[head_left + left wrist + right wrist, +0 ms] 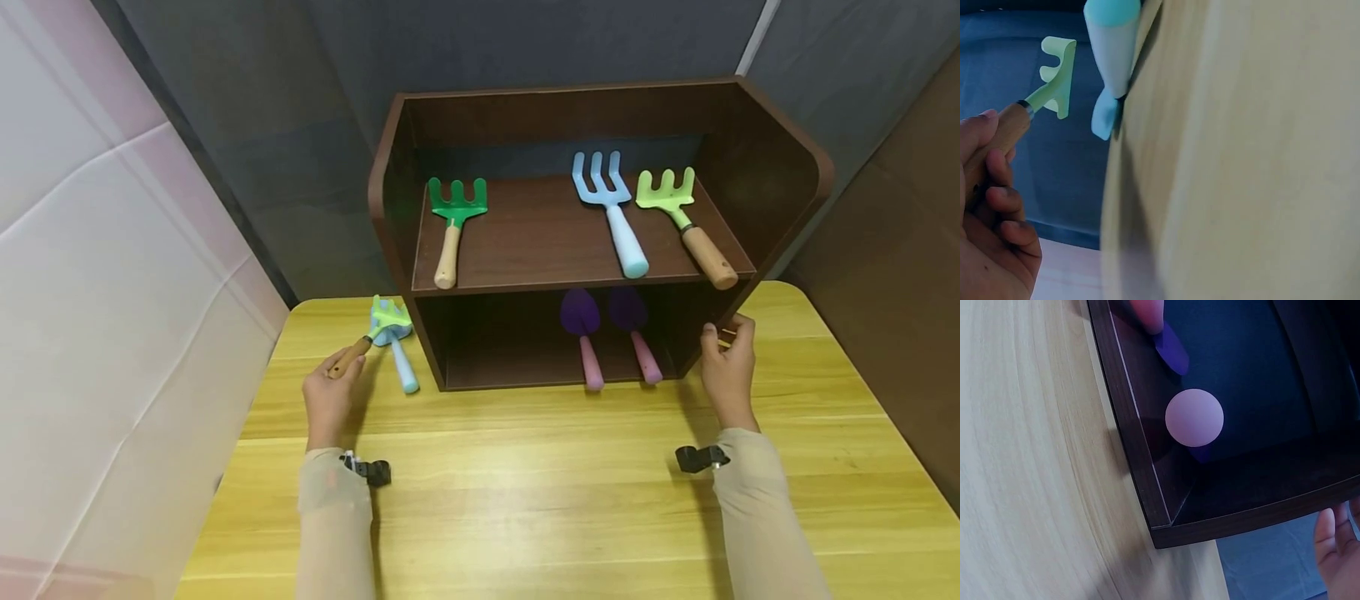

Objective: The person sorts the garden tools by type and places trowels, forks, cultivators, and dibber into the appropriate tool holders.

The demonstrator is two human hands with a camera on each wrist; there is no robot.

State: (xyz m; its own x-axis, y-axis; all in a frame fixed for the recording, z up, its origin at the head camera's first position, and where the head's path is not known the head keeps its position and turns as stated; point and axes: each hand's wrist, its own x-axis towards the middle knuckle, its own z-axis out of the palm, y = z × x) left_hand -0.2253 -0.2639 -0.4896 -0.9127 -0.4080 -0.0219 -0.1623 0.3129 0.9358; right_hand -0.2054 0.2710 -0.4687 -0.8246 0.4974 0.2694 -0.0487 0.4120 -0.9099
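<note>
My left hand grips the wooden handle of a light green hand rake, with its tines raised clear of the table in the left wrist view. In the head view those tines overlap the head of a light blue trowel lying on the table left of the shelf. My right hand is at the outer side of the brown shelf unit, its fingers loosely bent and holding nothing. Two purple trowels with pink handles lie on the lower shelf near that side.
On the upper shelf lie a green hand rake at left, a light blue hand fork and another light green hand rake at right. The wooden table extends in front. Dark fabric hangs behind, with a pale curtain at left.
</note>
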